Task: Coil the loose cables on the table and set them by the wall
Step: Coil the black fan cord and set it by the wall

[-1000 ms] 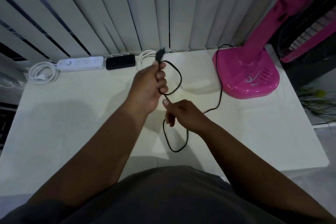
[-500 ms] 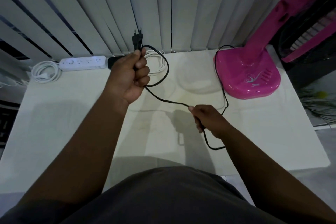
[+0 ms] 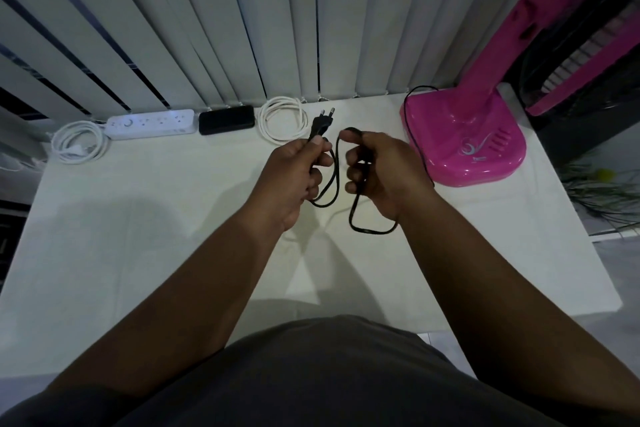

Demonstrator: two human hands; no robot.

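Observation:
A thin black cable (image 3: 353,215) with a two-pin plug (image 3: 322,121) hangs in loops between my hands above the white table (image 3: 138,218). My left hand (image 3: 294,177) grips the cable just below the plug, with a small loop hanging under it. My right hand (image 3: 377,170) is closed on the cable a short way to the right, and a longer loop hangs beneath it. The cable runs on to the pink fan base (image 3: 464,139). By the blinds lie a coiled white cable (image 3: 284,118) and another white coil (image 3: 79,142).
A white power strip (image 3: 152,123) and a black box (image 3: 227,120) lie along the blinds at the table's back edge. The pink fan stands at the back right. A green plant (image 3: 609,191) sits beyond the table's right edge.
My two hands have come together: the left hand came down and right with the plug, the right hand rose up toward it, and the stretched cable now hangs in loops.

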